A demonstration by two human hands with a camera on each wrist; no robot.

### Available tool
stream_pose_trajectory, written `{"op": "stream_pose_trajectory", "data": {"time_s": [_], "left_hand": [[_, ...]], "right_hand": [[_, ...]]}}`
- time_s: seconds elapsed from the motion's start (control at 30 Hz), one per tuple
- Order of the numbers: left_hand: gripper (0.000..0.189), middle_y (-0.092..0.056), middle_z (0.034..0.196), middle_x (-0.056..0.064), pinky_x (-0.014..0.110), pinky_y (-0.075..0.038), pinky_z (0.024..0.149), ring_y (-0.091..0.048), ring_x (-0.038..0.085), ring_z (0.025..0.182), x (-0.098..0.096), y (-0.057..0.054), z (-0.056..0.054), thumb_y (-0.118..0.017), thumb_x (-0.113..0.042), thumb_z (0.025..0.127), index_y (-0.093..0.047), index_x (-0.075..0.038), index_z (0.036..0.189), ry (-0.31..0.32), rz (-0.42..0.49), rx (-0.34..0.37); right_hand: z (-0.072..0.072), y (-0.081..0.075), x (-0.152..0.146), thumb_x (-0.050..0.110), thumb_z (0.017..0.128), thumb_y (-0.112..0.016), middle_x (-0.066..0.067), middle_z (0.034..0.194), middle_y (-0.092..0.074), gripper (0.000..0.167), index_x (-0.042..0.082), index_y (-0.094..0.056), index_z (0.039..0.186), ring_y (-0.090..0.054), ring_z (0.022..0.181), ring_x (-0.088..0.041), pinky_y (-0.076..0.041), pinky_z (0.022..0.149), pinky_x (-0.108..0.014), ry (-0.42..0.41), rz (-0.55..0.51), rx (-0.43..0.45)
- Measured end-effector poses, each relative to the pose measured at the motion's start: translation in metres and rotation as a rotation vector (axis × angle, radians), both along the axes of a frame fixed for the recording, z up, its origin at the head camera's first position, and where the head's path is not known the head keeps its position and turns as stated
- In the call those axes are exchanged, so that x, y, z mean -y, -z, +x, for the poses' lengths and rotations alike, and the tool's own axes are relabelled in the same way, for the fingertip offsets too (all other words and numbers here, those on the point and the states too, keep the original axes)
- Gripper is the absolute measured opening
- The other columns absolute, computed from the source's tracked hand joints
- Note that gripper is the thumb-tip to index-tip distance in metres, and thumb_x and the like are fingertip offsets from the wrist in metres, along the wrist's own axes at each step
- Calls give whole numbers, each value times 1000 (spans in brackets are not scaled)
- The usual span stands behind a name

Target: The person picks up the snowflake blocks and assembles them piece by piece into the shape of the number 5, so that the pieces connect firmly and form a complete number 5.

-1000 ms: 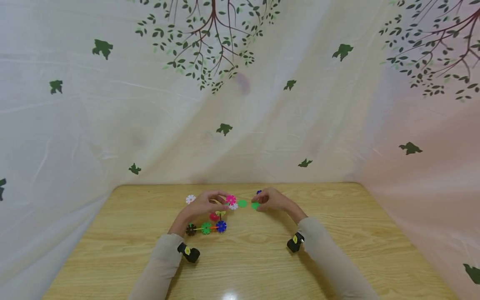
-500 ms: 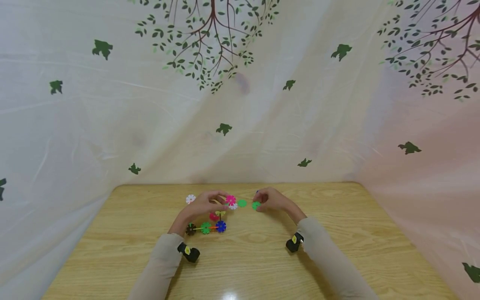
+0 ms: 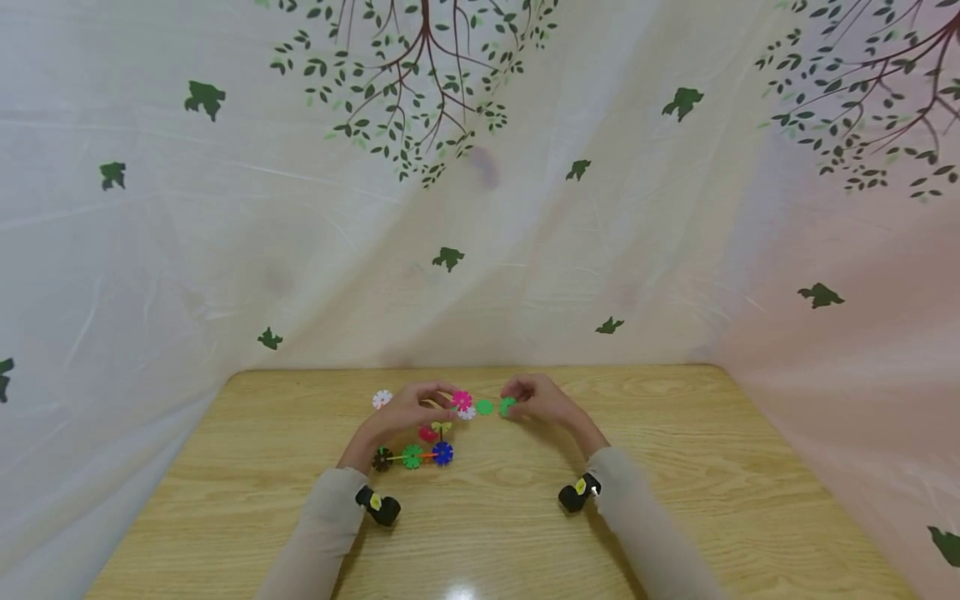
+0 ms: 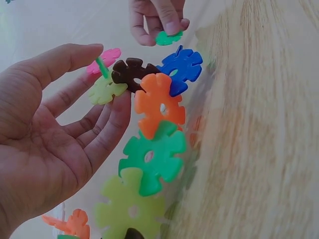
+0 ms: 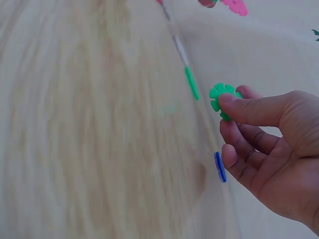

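A person's right hand (image 3: 542, 399), with its beige sleeve (image 3: 648, 521) and black wrist camera (image 3: 577, 493), has shifted toward the left hand (image 3: 411, 406), bringing its pinched green notched plastic disc (image 5: 221, 89) closer and turned face-on. The blue plastic disc (image 5: 220, 167), earlier peeking out beyond the right hand, is hidden behind it in the head view.

Pale cloth (image 3: 345, 242) fills the head view's backdrop, an upside-down printed tree (image 3: 426, 37) at twelve o'clock, a second tree (image 3: 941, 42) at two, a green print (image 3: 821, 295) at three! Wooden table (image 3: 487, 533) at six, glare (image 3: 460, 592) shining on it!
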State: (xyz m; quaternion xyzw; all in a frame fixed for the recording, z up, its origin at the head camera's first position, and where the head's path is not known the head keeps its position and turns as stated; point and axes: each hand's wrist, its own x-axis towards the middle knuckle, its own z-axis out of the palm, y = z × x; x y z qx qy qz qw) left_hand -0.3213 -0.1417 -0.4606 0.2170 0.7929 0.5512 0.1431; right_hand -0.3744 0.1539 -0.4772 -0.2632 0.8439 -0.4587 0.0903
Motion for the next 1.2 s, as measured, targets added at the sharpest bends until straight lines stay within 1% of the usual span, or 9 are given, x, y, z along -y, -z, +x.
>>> {"op": "stream_pose_trajectory", "data": {"time_s": [0.13, 0.2, 0.3, 0.43, 0.63, 0.77, 1.0, 1.2], "left_hand": [[42, -62, 130, 17, 34, -58, 86, -64, 20, 107, 0, 0, -1, -70, -19, 97, -62, -10, 137, -7, 2, 4], [42, -62, 130, 17, 34, -58, 86, -65, 20, 106, 1, 0, -1, -70, -19, 97, -62, -10, 137, -11, 3, 8], [41, -63, 129, 18, 34, -58, 85, -66, 20, 105, 0, 0, -1, -69, -19, 97, -62, -11, 137, -18, 3, 14], [40, -63, 128, 19, 34, -58, 84, -66, 21, 104, 0, 0, -1, -68, -18, 99, -61, -11, 137, -24, -2, 18], [40, -63, 127, 19, 35, -58, 83, -67, 22, 103, 1, 1, -2, -66, -19, 100, -60, -11, 138, -35, -9, 25], [41, -64, 126, 20, 34, -57, 81, -67, 22, 102, 1, 1, -3, -65, -20, 101, -58, -11, 140, -47, -15, 24], [42, -64, 126, 20, 34, -57, 80, -67, 21, 100, 0, 1, -2, -65, -19, 101, -57, -10, 141, -57, -16, 23], [42, -65, 125, 19, 34, -58, 81, -67, 21, 101, -1, 2, -3, -65, -19, 101, -57, -10, 141, -60, -14, 18]], "right_hand": [[1, -2, 7, -7, 86, -73, -26, 100, -67, 24, -10, -68, 110, -59, 87, -19, -49, 74, -20, -8, -85, -7], [2, -4, 11, -7, 87, -71, -27, 102, -68, 24, -11, -68, 111, -60, 88, -19, -50, 75, -20, -15, -115, -14], [3, -6, 17, -5, 89, -72, -26, 106, -69, 25, -9, -69, 113, -61, 89, -16, -51, 78, -21, -9, -138, -22], [5, -10, 24, 0, 89, -73, -22, 108, -71, 26, -5, -70, 114, -60, 88, -12, -51, 78, -22, 16, -142, -15], [7, -12, 32, 5, 89, -76, -15, 101, -73, 22, -4, -72, 109, -62, 86, -9, -53, 78, -24, 54, -163, -4], [11, -14, 36, 4, 87, -78, -12, 96, -74, 20, -4, -72, 104, -65, 82, -9, -55, 76, -25, 70, -196, 4], [16, -14, 41, 3, 86, -79, -12, 90, -74, 16, -6, -72, 97, -66, 78, -8, -56, 72, -24, 83, -236, -11], [17, -15, 42, 5, 86, -80, -16, 92, -74, 15, -5, -72, 95, -65, 78, -11, -55, 70, -25, 107, -237, -4]]}}
